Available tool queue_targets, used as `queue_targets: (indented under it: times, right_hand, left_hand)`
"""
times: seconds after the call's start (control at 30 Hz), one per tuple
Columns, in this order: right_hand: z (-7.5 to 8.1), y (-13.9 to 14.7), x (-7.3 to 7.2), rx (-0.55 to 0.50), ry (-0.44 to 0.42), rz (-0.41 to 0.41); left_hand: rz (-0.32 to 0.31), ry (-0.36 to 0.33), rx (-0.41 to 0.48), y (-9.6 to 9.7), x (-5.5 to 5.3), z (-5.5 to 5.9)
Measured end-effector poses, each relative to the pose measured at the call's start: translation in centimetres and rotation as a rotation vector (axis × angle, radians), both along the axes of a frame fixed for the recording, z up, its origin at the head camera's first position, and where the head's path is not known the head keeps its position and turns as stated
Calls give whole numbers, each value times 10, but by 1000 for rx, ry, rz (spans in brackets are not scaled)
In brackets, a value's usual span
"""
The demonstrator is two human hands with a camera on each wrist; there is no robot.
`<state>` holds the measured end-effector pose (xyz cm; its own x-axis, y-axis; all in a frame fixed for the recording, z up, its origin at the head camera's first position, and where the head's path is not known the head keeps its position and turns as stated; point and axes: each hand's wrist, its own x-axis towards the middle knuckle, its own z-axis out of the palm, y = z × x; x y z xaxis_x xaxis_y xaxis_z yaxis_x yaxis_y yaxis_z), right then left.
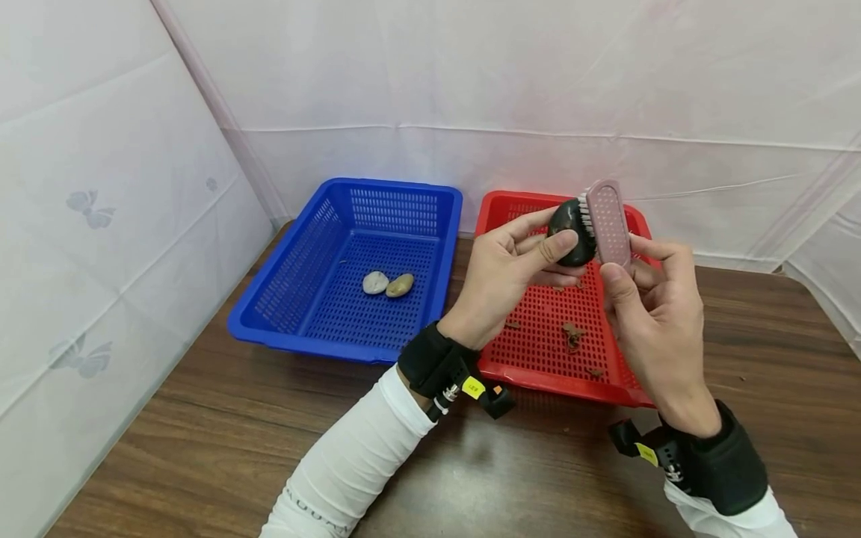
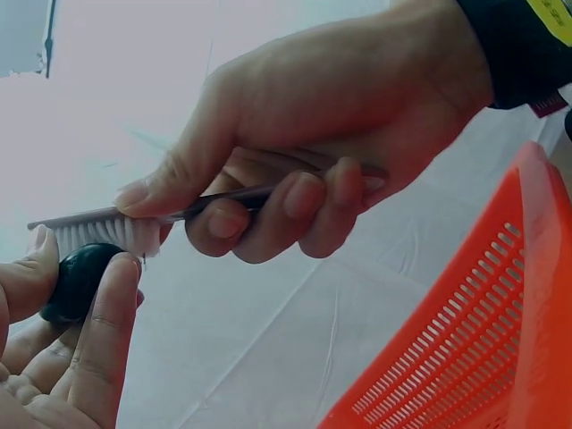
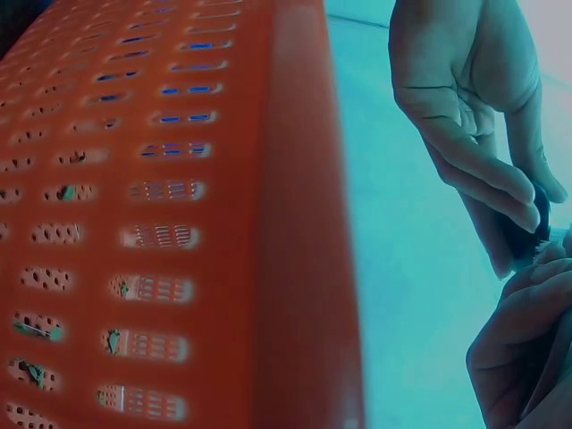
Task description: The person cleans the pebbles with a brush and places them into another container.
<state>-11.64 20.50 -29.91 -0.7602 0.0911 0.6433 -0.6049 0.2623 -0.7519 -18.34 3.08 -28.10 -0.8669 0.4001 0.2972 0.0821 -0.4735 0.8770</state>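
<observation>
A dark, smooth stone (image 1: 570, 232) is pinched between the thumb and fingers of my left hand (image 1: 501, 269), held up over the red basket. My right hand (image 1: 655, 321) grips a pink brush (image 1: 608, 220) by its handle, which the fingers mostly cover in the head view. White bristles (image 1: 586, 217) touch the stone's right side. In the left wrist view the brush (image 2: 89, 217) lies along the top of the stone (image 2: 82, 281). The right wrist view shows only a dark sliver of the stone (image 3: 527, 234) between the left fingers.
Below the hands stands a red plastic basket (image 1: 565, 390) with brown scraps (image 1: 573, 336) on its floor. To its left, a blue basket (image 1: 309, 347) holds a white stone (image 1: 375, 282) and a tan stone (image 1: 400, 285). Both are on a wooden table (image 1: 222, 433) with pale sheeting behind.
</observation>
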Motion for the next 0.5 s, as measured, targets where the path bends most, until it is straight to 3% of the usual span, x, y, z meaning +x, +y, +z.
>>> queue_targets:
  times: [0.17, 0.27, 0.5]
  right_hand:
    - [-4, -4, -2, -66, 1, 75]
    - [-6, -7, -1, -39, -16, 77]
    - [-7, -10, 0, 178, -59, -58]
  left_hand:
    - [32, -3, 11, 2, 2, -1]
    - [49, -12, 24, 3, 2, -2]
    - [111, -27, 42, 3, 0, -4]
